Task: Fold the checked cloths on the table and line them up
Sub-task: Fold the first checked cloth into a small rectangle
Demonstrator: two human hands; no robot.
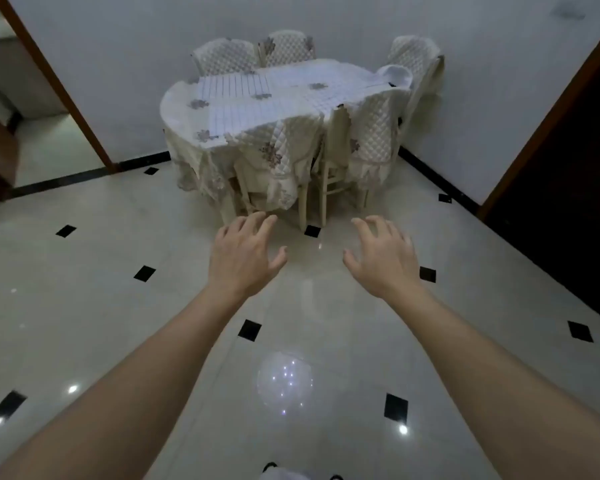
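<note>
Across a glossy pale tiled floor (118, 306) with small black diamond insets, a round table (187, 133) stands in the far corner of the room, draped in a cream tablecloth with flower motifs. Several checked cloths (236, 86) lie spread flat on its top, overlapping one another; one more pale cloth (397, 75) sits bunched at the table's far right edge. Chairs (371, 133) in quilted cream covers are tucked in around the table. Both of the person's bare arms reach forward over the floor, well apart from the table. The left hand (243, 258) is palm down with fingers spread and relaxed, holding nothing. The right hand (383, 259) mirrors it, fingers loose and slightly bent, also holding nothing. Dark wooden door frames (59, 81) stand at either side.
</note>
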